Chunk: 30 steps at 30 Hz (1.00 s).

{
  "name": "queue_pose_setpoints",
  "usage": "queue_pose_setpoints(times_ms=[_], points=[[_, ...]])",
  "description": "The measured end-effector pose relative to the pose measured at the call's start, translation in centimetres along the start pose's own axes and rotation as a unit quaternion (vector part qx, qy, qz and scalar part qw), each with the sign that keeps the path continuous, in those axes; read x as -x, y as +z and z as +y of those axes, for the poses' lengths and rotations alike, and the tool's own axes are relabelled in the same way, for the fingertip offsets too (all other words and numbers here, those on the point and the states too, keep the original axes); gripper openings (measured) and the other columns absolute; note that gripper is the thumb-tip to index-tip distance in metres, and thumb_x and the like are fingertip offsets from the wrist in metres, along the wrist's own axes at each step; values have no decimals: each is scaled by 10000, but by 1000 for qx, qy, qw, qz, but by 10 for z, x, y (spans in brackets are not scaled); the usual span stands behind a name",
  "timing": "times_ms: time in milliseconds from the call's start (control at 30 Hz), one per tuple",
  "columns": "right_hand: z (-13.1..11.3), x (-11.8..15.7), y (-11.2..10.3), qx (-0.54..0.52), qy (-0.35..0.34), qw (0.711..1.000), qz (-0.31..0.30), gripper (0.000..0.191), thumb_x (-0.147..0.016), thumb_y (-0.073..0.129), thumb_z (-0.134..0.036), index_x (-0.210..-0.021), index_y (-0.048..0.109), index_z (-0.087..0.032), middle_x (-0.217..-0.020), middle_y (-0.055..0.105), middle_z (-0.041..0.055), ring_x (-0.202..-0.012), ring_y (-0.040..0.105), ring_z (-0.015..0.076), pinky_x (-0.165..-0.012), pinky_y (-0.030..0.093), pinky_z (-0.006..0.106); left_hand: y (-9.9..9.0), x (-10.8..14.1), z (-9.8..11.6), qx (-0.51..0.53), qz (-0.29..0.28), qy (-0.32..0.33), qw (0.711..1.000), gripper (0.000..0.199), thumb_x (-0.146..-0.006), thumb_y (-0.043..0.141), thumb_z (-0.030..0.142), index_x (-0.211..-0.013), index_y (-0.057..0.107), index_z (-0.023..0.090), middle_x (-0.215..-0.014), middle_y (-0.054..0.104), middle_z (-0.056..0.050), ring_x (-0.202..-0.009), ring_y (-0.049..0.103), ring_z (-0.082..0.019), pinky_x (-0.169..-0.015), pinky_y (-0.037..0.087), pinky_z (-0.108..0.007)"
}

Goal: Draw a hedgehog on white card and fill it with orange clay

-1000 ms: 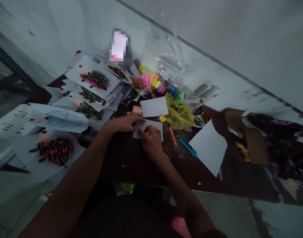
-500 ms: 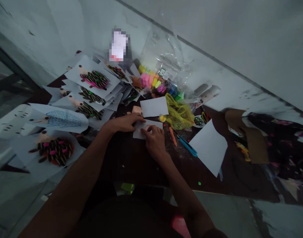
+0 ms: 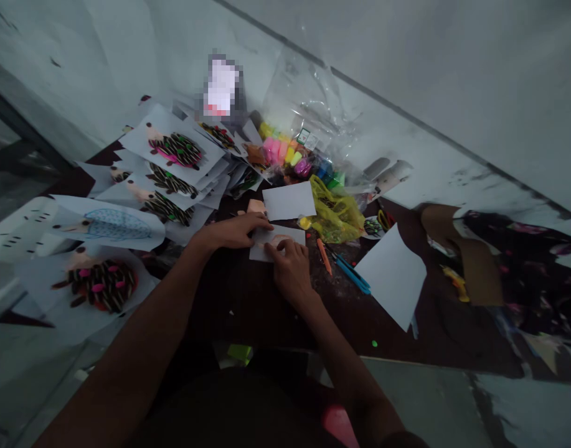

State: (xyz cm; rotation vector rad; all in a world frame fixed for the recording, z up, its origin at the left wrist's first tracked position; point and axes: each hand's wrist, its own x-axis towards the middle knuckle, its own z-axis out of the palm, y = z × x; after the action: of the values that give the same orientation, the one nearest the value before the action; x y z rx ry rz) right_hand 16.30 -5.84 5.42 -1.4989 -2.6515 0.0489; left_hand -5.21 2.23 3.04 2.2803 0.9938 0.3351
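The right hand's [image 3: 291, 270] curled fingers [image 3: 285, 247] press on the white rectangular paper card [image 3: 294, 235], long axis 3-to-9 o'clock, any pinch unclear; the open left hand [image 3: 231, 231] lies at its 9 o'clock.

White rectangular paper card [image 3: 276, 244], lying flat, slightly skewed, on the dark tabletop. Thin peach-coloured curved strip [image 3: 276, 239] sat on the card, probably modelling clay, though dim light and fingers made it hard to tell. Right hand [image 3: 291, 269] was over the card's lower half, fingertips [image 3: 269, 247] pressing at the strip. Left hand [image 3: 231, 231] lay just beside, fingers reaching the card's left end.
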Motion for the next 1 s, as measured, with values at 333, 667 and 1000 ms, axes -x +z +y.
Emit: queue_pose_setpoints(times_ms=[333,667,1000], points=[[8,-7,-3,-33,25,999,12,490,-911,486,-54,-1303,689,-267,-1132,626,107,-1040,528,234,-915,347,377,-2,0,5,2,-6,-4,1000,621,-766,548,71,-1380,561,164,-1477,521,-114,-1371,489,-255,-1094,436,-332],[6,-7,0,-22,1,1000,13,413,-948,493,-95,-1241,719,-279,-1114,614,100,-1032,509,226,-917,332,367,-2,-1,4,-7,-13,-12,1000,609,-770,556,82,-1373,554,167,-1487,512,-111,-1399,456,-254,-1131,400,-356],[0,-4,3,-29,-18,999,18,455,-959,486,-94,-1328,671,-285,-1190,607,117,-1123,506,248,-952,347,390,1,-1,1,-16,-9,-10,1000,637,-761,535,61,-1386,541,181,-1515,494,-101,-1428,428,-252,-1146,384,-366]])
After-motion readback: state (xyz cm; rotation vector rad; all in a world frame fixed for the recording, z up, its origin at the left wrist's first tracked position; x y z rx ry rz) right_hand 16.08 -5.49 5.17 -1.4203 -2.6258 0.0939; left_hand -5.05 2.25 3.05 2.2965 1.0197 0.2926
